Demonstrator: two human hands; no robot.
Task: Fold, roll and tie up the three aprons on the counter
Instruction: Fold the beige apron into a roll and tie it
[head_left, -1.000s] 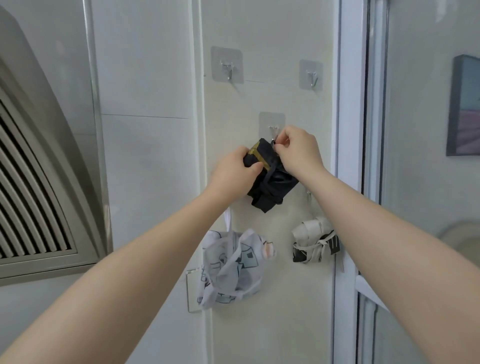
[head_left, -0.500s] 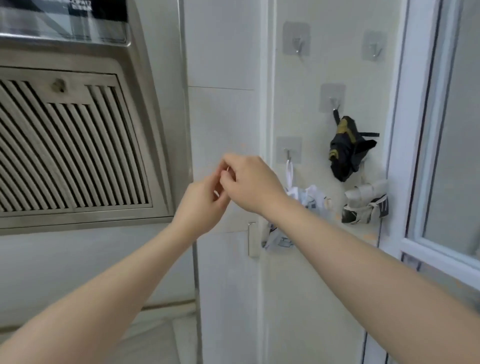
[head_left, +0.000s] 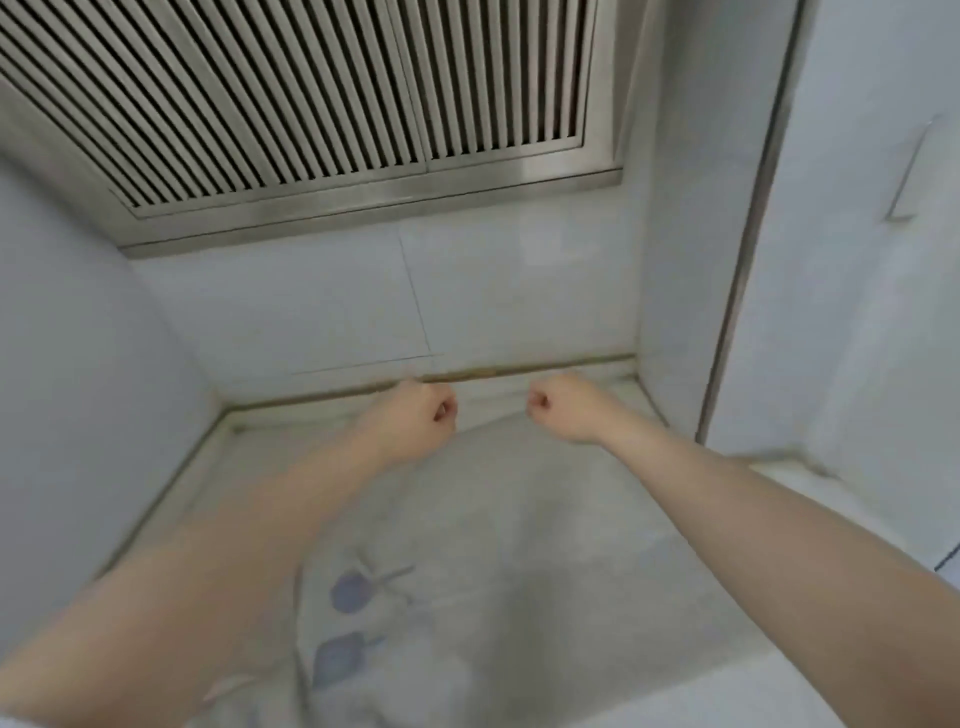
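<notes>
Left hand (head_left: 415, 415): curling into a loose fist at the far edge of the cloth, apparently pinching it, though blur is leaving the grip uncertain. Right hand (head_left: 563, 408): mirroring it just beside, fingers curled, same doubt. Apron (head_left: 467, 571): lying spread across the worktop (head_left: 810, 691), pale, carrying bluish prints near the front, far hem bunching into folds between the fists. Judging soft, light, limp; likely sliding and creasing easily, so taking hold at hem corners and pulling taut. Vent grille (head_left: 322, 93): hanging above. Tiled wall (head_left: 363, 306): standing behind.
</notes>
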